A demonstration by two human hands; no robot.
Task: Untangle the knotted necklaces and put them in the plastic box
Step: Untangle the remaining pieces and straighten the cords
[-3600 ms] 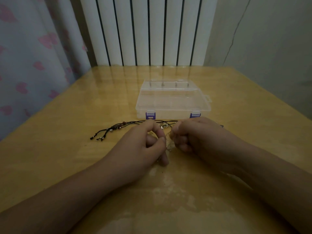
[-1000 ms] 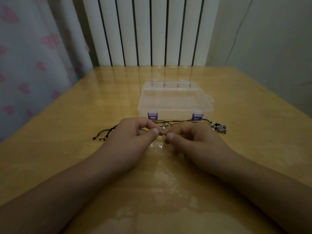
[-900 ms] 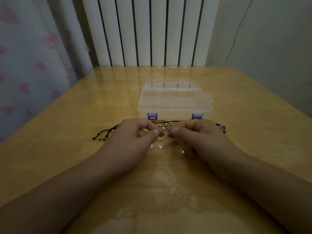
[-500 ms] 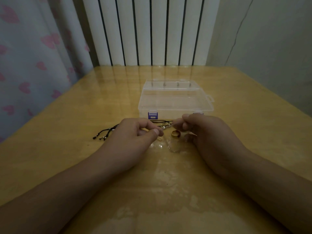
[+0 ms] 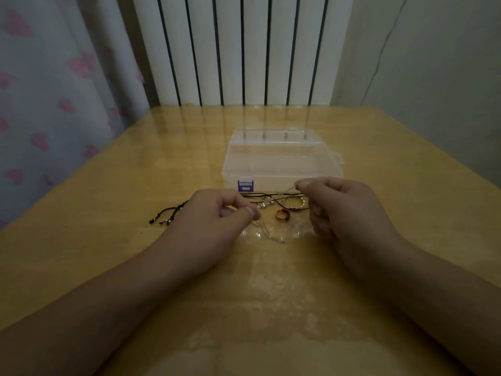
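— Across the tabletop, where does our plastic box sit?

— Straight ahead, lid shut, just beyond both hands. The dark cord necklace runs left to right between us and it.

— And our hands?

— Our left hand pinches the thin silver chain low, near the tabletop; our right hand pinches its other end higher, nearer the box. We judge the chain's line slants up to the right. A gold ring lies between them.
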